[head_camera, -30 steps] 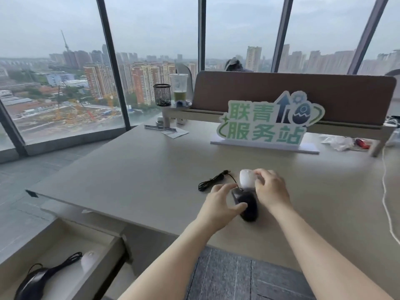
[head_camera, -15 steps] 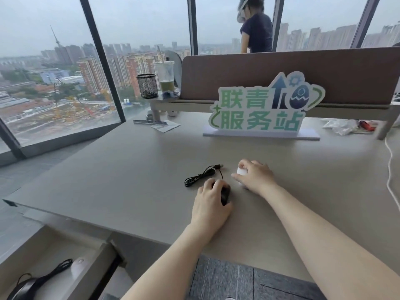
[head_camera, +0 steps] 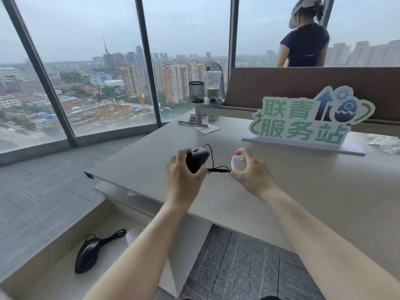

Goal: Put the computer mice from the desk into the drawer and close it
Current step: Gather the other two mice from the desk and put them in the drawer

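Observation:
My left hand (head_camera: 183,178) grips a black wired mouse (head_camera: 197,158) lifted above the desk (head_camera: 303,191), its cable looping up and trailing right. My right hand (head_camera: 251,169) holds a white mouse (head_camera: 238,162), also raised off the desk. Both hands are above the desk's left part. Below at the lower left the drawer (head_camera: 54,280) stands open. Inside it lie another black wired mouse (head_camera: 86,255) and a white mouse (head_camera: 132,234), partly hidden by my left forearm.
A green and white sign (head_camera: 307,123) stands at the back of the desk before a brown divider (head_camera: 303,83). A mesh pen cup (head_camera: 196,91) and a drink cup (head_camera: 213,85) sit on a small shelf. A person (head_camera: 303,46) stands behind the divider. White wrapping (head_camera: 385,142) lies at far right.
Both hands closed on the mice and lifted them off the desk. The view shifted, showing more of the open drawer.

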